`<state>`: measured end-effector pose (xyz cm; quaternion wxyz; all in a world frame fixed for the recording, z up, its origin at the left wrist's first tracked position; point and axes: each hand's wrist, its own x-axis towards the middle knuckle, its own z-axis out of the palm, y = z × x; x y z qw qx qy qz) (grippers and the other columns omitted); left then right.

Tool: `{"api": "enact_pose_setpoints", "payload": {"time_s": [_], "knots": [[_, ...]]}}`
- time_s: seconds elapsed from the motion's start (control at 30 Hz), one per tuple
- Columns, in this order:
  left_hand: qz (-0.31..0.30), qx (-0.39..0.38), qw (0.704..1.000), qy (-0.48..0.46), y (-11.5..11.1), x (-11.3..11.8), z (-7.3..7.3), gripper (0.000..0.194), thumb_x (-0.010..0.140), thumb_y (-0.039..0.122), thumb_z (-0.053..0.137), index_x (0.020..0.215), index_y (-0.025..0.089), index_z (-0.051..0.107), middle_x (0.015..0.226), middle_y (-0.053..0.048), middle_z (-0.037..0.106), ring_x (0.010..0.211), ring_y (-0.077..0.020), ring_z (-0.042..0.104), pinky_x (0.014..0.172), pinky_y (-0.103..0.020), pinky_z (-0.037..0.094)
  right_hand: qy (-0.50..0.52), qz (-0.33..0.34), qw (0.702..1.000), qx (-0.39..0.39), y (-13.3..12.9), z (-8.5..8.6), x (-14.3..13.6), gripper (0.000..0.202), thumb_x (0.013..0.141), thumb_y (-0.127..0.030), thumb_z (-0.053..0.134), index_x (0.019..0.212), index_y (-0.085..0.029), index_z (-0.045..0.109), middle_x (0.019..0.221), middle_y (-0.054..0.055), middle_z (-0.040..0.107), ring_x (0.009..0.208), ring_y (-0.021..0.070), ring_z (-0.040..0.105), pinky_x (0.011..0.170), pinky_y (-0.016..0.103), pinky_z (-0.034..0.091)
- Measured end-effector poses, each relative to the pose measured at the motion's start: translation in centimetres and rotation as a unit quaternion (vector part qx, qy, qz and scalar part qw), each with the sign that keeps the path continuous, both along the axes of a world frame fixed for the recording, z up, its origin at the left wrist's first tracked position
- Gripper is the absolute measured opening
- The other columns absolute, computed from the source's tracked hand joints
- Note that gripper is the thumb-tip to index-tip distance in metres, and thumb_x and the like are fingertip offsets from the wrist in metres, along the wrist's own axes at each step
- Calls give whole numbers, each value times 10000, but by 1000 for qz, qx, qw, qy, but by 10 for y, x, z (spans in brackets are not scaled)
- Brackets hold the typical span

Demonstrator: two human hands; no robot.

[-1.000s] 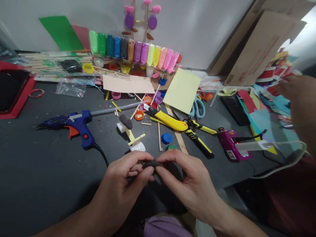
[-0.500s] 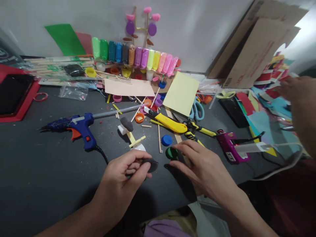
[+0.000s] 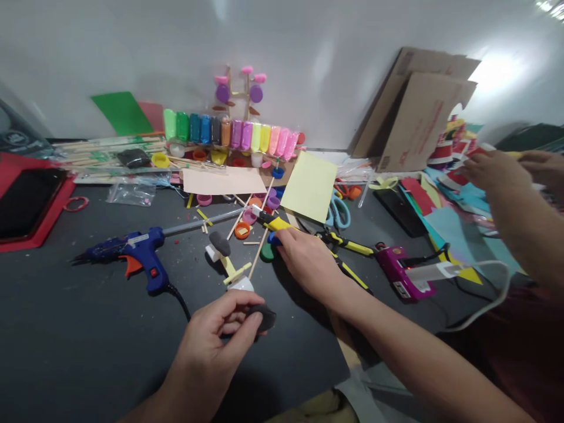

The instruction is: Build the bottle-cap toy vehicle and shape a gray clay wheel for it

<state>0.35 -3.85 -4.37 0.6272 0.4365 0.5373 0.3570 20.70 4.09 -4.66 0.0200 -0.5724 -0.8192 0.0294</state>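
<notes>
1. Grey clay-like piece (image 3: 268,318) is pinched in the left hand (image 3: 212,332), between thumb and fingers, its free end pointed rightward, on the near side of the green cap (image 3: 267,253).
2. Blue cap (image 3: 274,239) is touched by the right hand (image 3: 305,258), fingers curled, just beyond the green cap; whether it is gripped cannot be told.

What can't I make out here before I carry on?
Head view: blue cap, partly hidden by the right hand; whether gripped, unclear.
Head view: inner end of dark piece, hidden by the left hand.
Head view: rear of knife, behind the right hand.
Head view: label on glue gun, too small to read.
</notes>
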Motion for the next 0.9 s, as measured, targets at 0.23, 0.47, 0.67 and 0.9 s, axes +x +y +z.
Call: {"api": "enact_pose_setpoints", "payload": {"time_s": [0.23,0.47,0.67,0.9], "knots": [[24,-27,998,-58,1,-1,4,44,811,208,762,849,227,771,740,12,751,691,-167,774,678,-226,619,131,13,991,-3,17,20,-9,185,1040,-187,498,1037,-110,667,1013,117,704,905,201,672,835,368,541],[41,70,996,-45,1,-6,17,62,836,222,741,822,268,781,889,11,697,676,-121,703,611,-182,576,389,176,882,-199,-30,47,-13,256,986,-412,645,889,-177,675,701,-41,658,588,80,589,553,175,451],[35,23,999,0,-2,-3,20,116,817,297,768,926,260,767,723,15,726,637,-152,733,600,-198,565,365,159,906,-144,-37,42,-14,130,967,-225,647,854,-168,678,730,-18,656,640,91,567,609,206,399],[-35,121,989,71,2,-10,11,80,901,268,670,902,255,749,740,33,757,634,-127,756,590,-167,556,340,154,919,-125,-43,40,-14,72,980,-252,652,977,-180,654,808,-8,677,685,107,599,640,217,419]]}}
